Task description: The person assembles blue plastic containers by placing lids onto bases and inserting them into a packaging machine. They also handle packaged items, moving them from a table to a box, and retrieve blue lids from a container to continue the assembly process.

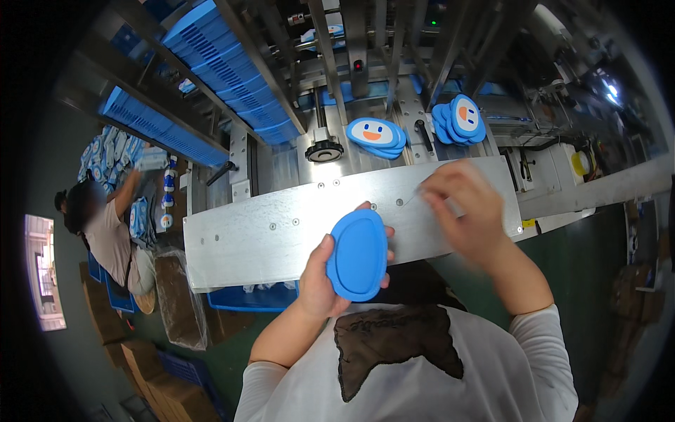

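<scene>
My left hand (318,283) holds a blue oval plastic piece (362,254) from below, its fingers showing past the right edge and the thumb at the left. The piece has a raised rim and a shallow recess, and its plain side faces up. To the right, over the metal plate (246,238), is my right hand (470,211), slightly blurred. Its thumb and forefinger come together at a thin, pale bit too small to name. Beyond the plate lie two small piles of blue ovals with a smiling face, one pile (376,135) in the middle and another (464,121) farther right.
Tall stacks of blue pieces (225,67) stand between metal rails at the back left. A black knob (324,150) sits just behind the plate. At the left, a person (109,232) reaches toward blue-and-white packs (105,160). A blue bin (246,298) is below the plate.
</scene>
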A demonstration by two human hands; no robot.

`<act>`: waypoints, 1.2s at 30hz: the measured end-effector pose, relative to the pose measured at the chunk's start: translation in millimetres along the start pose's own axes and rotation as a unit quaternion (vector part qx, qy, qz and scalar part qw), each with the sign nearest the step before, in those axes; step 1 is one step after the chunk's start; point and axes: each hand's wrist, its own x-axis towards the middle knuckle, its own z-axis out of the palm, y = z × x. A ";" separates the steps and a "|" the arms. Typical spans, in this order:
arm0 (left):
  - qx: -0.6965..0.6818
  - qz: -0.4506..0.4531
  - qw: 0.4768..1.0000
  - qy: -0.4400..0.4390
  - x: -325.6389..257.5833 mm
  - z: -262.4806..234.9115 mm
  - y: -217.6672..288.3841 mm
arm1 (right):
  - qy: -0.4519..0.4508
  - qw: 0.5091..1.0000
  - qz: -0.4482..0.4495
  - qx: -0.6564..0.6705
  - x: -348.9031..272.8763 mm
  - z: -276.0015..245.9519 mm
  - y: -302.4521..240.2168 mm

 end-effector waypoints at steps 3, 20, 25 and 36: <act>0.000 0.005 1.000 0.020 0.6 -1.5 1.5 | -0.012 1.000 0.008 0.027 0.6 -3.7 -7.6; -0.021 0.061 0.998 0.017 -3.0 -1.4 5.9 | -0.018 0.998 -0.039 0.035 -3.3 10.5 -8.3; -0.007 0.073 0.997 0.021 -2.5 2.2 5.1 | -0.036 0.999 -0.030 0.022 -3.9 16.1 -9.0; -0.012 0.128 0.991 0.028 0.0 -0.4 6.7 | -0.008 0.999 -0.030 0.014 -10.2 22.1 -4.0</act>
